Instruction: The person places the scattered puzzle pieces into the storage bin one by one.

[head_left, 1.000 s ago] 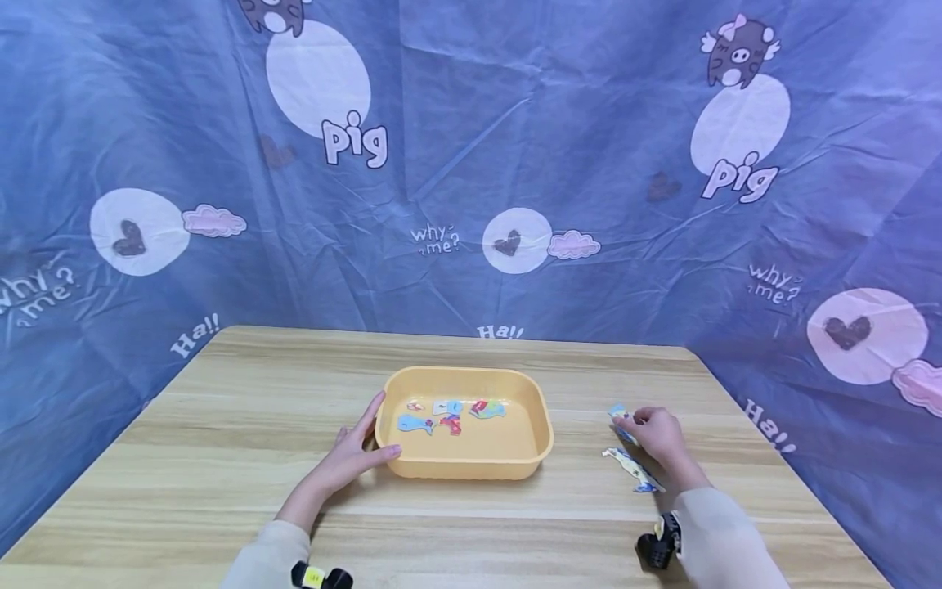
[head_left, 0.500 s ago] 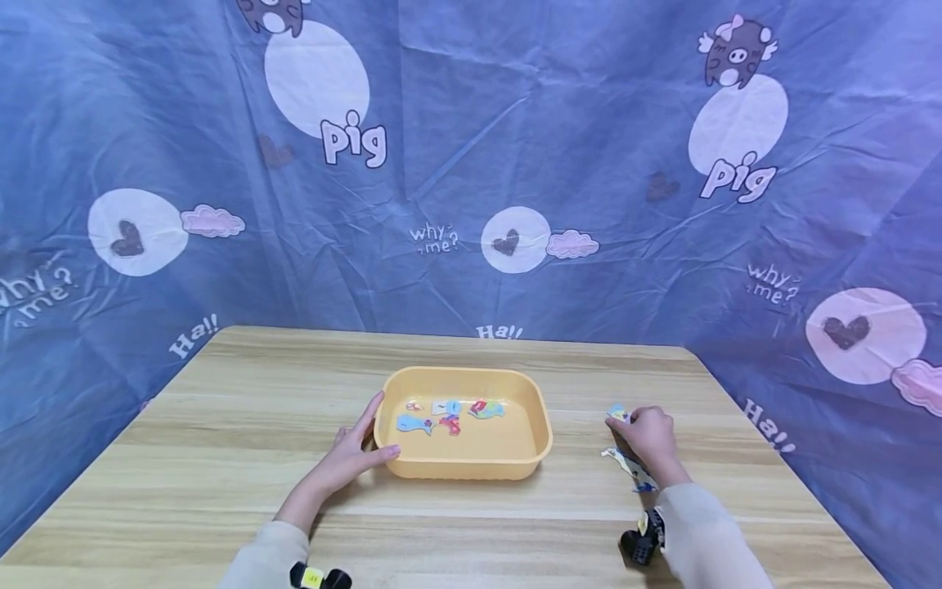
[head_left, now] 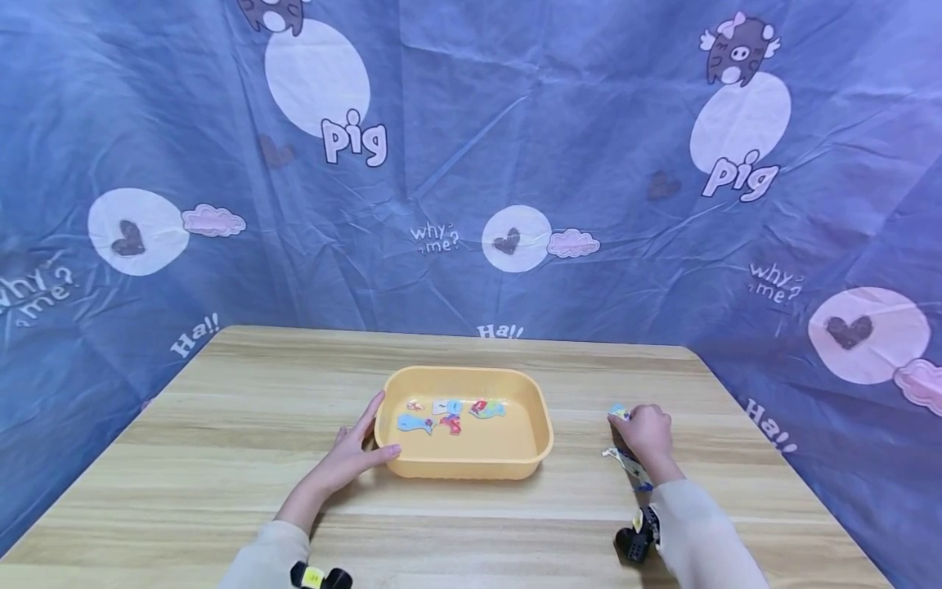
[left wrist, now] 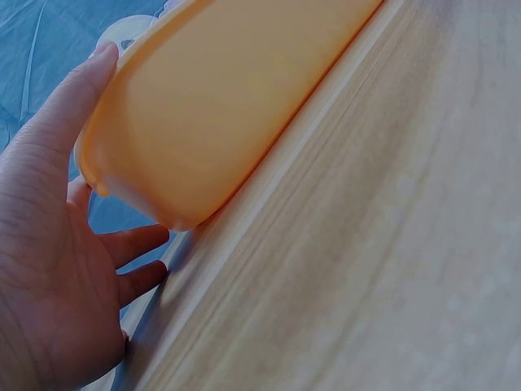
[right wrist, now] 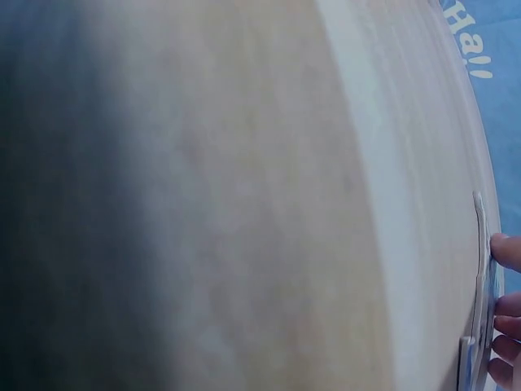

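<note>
A shallow yellow-orange tray [head_left: 508,444] sits mid-table with several colourful flat cutouts inside, among them a blue fish-shaped one [head_left: 414,423]. My left hand [head_left: 349,454] rests at its left end, thumb on the front rim and index finger along the side. In the left wrist view the other fingers of that hand [left wrist: 65,277] spread beside the tray's wall. On the right, my right hand [head_left: 648,433] bends over a small blue-and-yellow cutout [head_left: 616,411], covering much of it; I cannot tell whether it pinches it. The right wrist view shows fingertips [right wrist: 505,303] against a flat piece's edge.
A longer cream-and-blue cutout [head_left: 631,468] lies under the right wrist, nearer me. The wooden table [head_left: 471,532] ends at a blue patterned cloth [head_left: 441,180] hanging behind and at the sides. Each wrist wears a small black camera [head_left: 637,536].
My right hand and wrist have shifted slightly left, hiding more of the small cutout and of the longer one below it. The left hand and the tray have stayed put.
</note>
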{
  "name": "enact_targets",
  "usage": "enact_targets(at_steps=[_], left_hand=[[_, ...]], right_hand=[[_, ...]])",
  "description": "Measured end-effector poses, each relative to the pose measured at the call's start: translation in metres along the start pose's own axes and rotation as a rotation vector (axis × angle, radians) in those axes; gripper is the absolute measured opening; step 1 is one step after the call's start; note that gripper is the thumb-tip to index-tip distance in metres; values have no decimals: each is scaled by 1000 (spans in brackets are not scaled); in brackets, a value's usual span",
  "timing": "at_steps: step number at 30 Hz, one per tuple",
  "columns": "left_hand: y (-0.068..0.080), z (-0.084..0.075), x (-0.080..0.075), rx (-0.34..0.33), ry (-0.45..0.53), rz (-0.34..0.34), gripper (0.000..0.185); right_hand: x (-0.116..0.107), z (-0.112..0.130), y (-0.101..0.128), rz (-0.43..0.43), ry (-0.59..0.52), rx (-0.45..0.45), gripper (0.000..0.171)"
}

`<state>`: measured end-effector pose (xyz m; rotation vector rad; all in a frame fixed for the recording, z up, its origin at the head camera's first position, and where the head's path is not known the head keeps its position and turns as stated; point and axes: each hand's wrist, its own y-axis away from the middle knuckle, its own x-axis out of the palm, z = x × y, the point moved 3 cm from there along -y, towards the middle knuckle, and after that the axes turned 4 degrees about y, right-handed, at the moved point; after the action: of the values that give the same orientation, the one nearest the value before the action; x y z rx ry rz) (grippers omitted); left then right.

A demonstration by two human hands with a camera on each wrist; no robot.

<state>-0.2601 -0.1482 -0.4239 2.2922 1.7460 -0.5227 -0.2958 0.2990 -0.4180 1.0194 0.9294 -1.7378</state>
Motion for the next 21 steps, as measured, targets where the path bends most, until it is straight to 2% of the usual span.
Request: enact_targets(at_steps=[1, 7, 15, 21], left_hand=[[-2, 5, 0, 4, -6, -4, 87], [-3, 7, 0, 14, -11, -6, 87], [-4, 8, 0, 13, -13, -10, 87], [-3, 6, 0, 11, -16, -7, 87]], right_hand=[[-1, 1, 0, 5, 4, -1, 33], [-1, 2, -2, -2, 6, -23, 34], [-3, 3, -3, 17, -50, -34, 41], [-6, 5, -4, 69, -122, -46, 27]])
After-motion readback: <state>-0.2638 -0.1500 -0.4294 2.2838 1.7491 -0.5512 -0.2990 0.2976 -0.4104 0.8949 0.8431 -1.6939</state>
